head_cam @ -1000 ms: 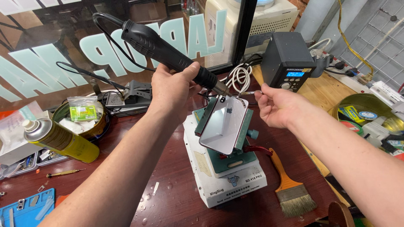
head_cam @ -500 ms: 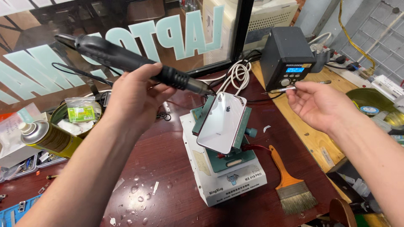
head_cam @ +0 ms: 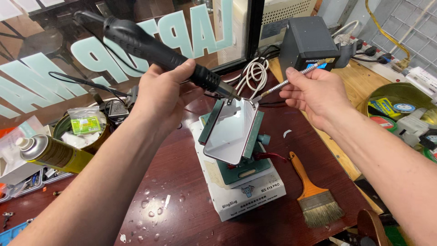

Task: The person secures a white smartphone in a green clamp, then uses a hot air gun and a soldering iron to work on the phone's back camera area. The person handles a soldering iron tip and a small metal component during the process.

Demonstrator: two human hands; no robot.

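My left hand (head_cam: 164,93) grips a black hot-air wand (head_cam: 136,43) whose metal nozzle points down at the top edge of a phone (head_cam: 232,130). The phone lies back-up, glossy and pale, clamped in a green holder (head_cam: 248,166) that stands on a white box (head_cam: 246,196). My right hand (head_cam: 314,93) holds a thin metal pick tool (head_cam: 284,83), its tip at the phone's upper right corner, right beside the nozzle.
A dark soldering station box (head_cam: 307,43) stands behind, with white cables (head_cam: 252,75) next to it. A wooden-handled brush (head_cam: 312,193) lies to the right. A yellow spray can (head_cam: 52,155) and a round tin of parts (head_cam: 84,130) sit at the left. Liquid drops (head_cam: 154,209) dot the tabletop.
My right hand has come back from the right, bringing the pick's tip to the phone's top corner. The left hand has kept the wand aimed at the same edge.
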